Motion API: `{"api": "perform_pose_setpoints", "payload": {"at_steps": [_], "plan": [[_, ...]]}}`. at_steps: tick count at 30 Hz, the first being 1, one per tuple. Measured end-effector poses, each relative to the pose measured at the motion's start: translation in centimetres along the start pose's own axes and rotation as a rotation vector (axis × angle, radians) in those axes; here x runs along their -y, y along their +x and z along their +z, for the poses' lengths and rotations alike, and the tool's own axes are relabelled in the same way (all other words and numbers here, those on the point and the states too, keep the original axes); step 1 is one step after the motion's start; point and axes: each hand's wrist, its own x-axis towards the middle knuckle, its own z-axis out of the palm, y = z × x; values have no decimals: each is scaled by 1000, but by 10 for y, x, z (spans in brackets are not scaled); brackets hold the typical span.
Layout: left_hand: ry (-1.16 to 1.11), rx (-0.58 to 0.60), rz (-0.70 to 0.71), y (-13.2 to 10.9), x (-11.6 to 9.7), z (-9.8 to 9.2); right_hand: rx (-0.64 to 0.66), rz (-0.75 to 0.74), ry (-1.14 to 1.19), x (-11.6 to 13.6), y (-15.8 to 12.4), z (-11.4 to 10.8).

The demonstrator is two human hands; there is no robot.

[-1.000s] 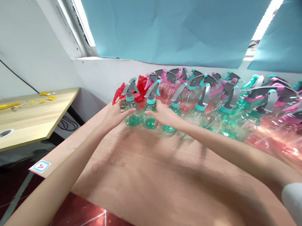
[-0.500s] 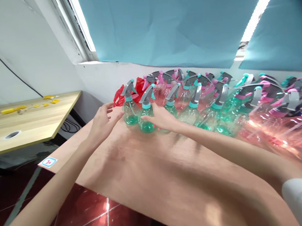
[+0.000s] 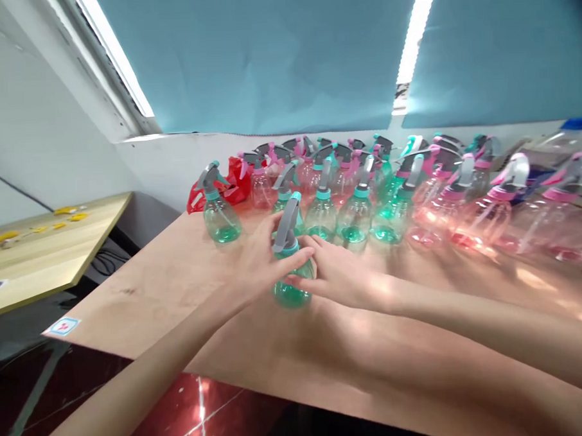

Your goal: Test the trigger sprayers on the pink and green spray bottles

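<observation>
A green-tinted spray bottle (image 3: 293,296) with a grey and teal trigger head stands upright near the middle of the table, between my hands. My left hand (image 3: 255,261) wraps its left side, the thumb lying across the front. From the right, my right hand (image 3: 340,273) closes on the same bottle, thumb and fingers against its body. The fingers behind it are partly hidden. Just beyond my hands is a row of green spray bottles (image 3: 353,218). Another green spray bottle (image 3: 221,218) stands apart to the left, in front of a red plastic bag (image 3: 238,182).
Clear pink spray bottles (image 3: 486,216) crowd the right side of the brown table (image 3: 168,281). A large bottle with a blue cap (image 3: 576,124) stands at the far right. On the left, a second wooden table (image 3: 87,243) carries yellow pieces (image 3: 2,239). Blue blinds hang behind.
Both my hands have come together on one green spray bottle, which now stands nearer, in front of the row. My left hand was open and apart before. The view has shifted right.
</observation>
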Motion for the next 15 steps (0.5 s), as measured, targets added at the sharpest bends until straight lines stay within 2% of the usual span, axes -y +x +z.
{"api": "perform_pose_setpoints", "payload": {"at_steps": [5,8,15], "plan": [[-57,47,44,12,-28,54,-89,1,-58,-29,-44,-16],[-114,90,57,20,-43,84,-102,56,-115,-48,-67,-28],[-278,224,166,39,-66,139,-199,55,-203,-85,-105,-52]]}}
